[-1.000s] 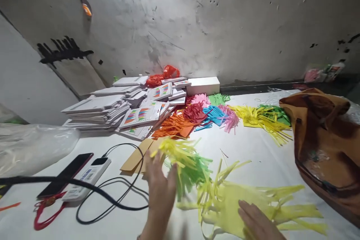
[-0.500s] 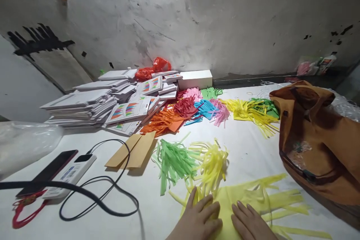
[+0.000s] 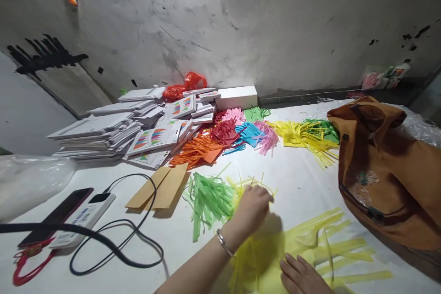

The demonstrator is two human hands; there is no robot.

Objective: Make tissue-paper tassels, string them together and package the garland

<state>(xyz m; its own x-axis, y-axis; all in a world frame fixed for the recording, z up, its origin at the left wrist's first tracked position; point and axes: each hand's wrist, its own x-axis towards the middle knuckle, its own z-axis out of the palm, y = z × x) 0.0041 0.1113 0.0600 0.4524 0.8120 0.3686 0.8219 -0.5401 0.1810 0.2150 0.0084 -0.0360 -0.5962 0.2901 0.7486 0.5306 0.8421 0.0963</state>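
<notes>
My left hand [image 3: 253, 206], a silver bangle at its wrist, reaches forward over a small yellow paper tassel [image 3: 238, 188]. Its fingers curl down and close on the strips; the fingertips are hidden. Flat on a larger yellow fringed sheet [image 3: 292, 239] lies my right hand [image 3: 303, 275], its fingers stretched out. The sheet's cut strips fan out to the right and also hang toward the lower left. Just left of my left hand lies a green paper tassel [image 3: 210, 200].
Behind are orange [image 3: 196, 149], red, blue, pink and yellow tassels [image 3: 299, 135]. Stacked white packs [image 3: 99, 124] stand at the back left. Brown card pieces [image 3: 168, 188], a phone [image 3: 57, 216], a power bank [image 3: 84, 220] and a cable lie left; a brown bag [image 3: 379, 170] sits right.
My left hand has lifted off the yellow sheet and moved forward onto the small yellow tassel, its fingers now curled. My right hand stays on the sheet.
</notes>
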